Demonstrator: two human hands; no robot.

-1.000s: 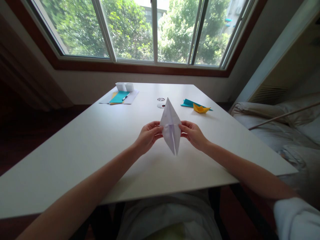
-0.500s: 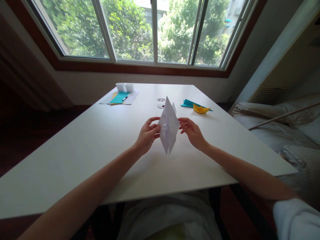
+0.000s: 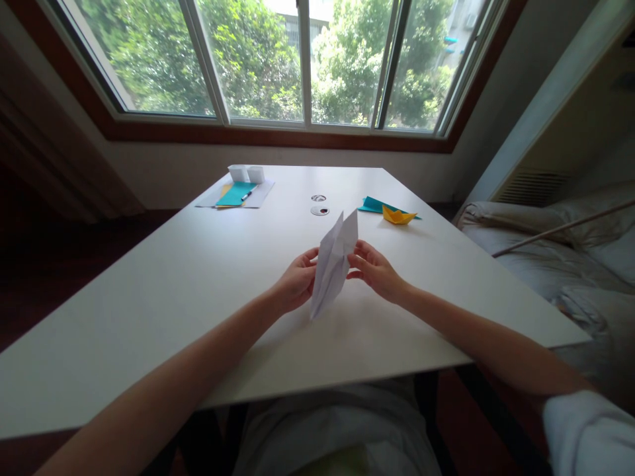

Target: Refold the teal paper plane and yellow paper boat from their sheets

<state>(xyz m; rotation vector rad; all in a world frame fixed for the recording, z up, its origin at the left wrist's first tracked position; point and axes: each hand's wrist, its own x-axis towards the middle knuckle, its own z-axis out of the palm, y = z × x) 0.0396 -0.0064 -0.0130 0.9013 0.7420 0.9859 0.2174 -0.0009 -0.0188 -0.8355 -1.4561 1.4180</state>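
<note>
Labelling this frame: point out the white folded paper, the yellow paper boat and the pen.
white folded paper (image 3: 331, 268), head view, middle of the facing flap.
yellow paper boat (image 3: 398, 215), head view, centre of the hull.
pen (image 3: 247, 195), head view, mid-barrel, on the teal sheet.

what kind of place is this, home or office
Most likely a room in a home, used as a paper-folding spot: a white table under a wide window facing trees, rumpled bedding alongside, and folded paper pieces such as a yellow paper boat.
</note>
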